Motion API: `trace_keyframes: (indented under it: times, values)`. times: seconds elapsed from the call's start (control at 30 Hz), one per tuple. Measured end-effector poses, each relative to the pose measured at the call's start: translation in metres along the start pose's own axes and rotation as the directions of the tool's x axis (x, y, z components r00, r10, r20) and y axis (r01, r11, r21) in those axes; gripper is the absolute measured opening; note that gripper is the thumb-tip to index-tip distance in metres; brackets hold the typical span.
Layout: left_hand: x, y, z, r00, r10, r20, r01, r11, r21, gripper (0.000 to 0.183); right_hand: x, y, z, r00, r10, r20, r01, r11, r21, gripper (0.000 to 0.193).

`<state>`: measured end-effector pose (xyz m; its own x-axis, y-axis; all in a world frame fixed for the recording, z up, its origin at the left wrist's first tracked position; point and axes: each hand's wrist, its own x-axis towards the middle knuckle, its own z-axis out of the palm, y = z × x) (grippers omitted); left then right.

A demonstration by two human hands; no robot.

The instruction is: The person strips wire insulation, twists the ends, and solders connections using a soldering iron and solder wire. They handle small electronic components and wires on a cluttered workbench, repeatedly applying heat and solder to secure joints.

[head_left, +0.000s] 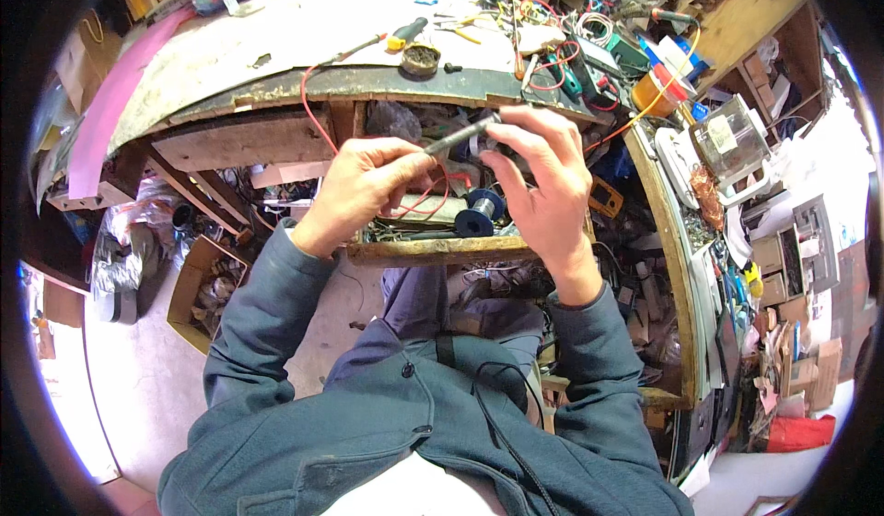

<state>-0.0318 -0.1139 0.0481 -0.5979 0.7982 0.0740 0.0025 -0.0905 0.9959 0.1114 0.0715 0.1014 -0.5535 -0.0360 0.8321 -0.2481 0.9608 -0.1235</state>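
My left hand (pixel 366 183) pinches a slim dark rod (pixel 453 139) between thumb and fingers, above an open drawer. The rod slants up to the right toward my right hand (pixel 545 171). The fingers of that hand are bent and apart, close to the rod's far end; whether they touch it I cannot tell. A thin red wire (pixel 313 111) runs from a probe-like tool (pixel 361 47) on the bench down behind my left hand and loops beneath the rod. In the drawer below stands a dark spool of wire (pixel 475 218).
On the bench lie a yellow-and-black screwdriver (pixel 407 34) and a round tin (pixel 421 60) with dark contents. Tangled leads and tools crowd the back right, near an orange tub (pixel 652 91). The drawer's wooden front edge (pixel 442 250) crosses before me. A cardboard box (pixel 204 290) sits at left.
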Motion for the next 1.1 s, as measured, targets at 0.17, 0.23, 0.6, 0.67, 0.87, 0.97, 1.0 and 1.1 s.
trace_keyframes:
  times: [0.17,0.23,0.6,0.67,0.87,0.97,1.0,1.1]
  values:
    - [0.002,0.026,-0.013,0.998,0.031,-0.051,-0.036,0.993,-0.108,0.021,-0.027,0.002,0.021,0.962,0.138,0.234,-0.196,0.948,0.249,0.019]
    - [0.001,0.043,-0.013,0.997,0.049,-0.056,-0.056,0.989,-0.134,0.022,-0.035,-0.013,0.035,0.867,0.289,0.407,-0.449,0.807,0.383,0.021]
    - [0.035,0.141,-0.060,0.933,0.347,-0.100,-0.355,0.829,-0.432,0.033,-0.040,-0.107,0.094,0.774,0.042,0.632,-0.634,0.046,0.772,0.029]
    - [0.056,0.146,-0.117,0.931,0.353,-0.092,-0.343,0.763,-0.547,0.035,-0.048,-0.101,0.079,0.736,-0.035,0.676,-0.664,0.152,0.732,0.023]
    - [0.088,0.138,-0.200,0.914,0.156,-0.374,-0.394,0.560,-0.729,0.026,-0.069,-0.065,-0.004,0.441,-0.051,0.896,-0.897,-0.040,0.439,0.024]
    - [0.109,0.110,-0.255,0.788,0.009,-0.616,-0.530,0.520,-0.670,0.024,-0.061,-0.052,-0.060,0.368,0.064,0.928,-0.929,-0.010,0.369,0.028]
    - [0.114,0.099,-0.272,0.748,-0.026,-0.663,-0.556,0.522,-0.647,0.024,-0.063,-0.044,-0.073,0.439,0.044,0.898,-0.898,0.059,0.436,0.030]
    - [0.125,0.070,-0.301,0.695,-0.092,-0.713,-0.566,0.541,-0.622,0.024,-0.057,-0.023,-0.113,0.318,0.019,0.948,-0.899,0.324,0.295,0.028]
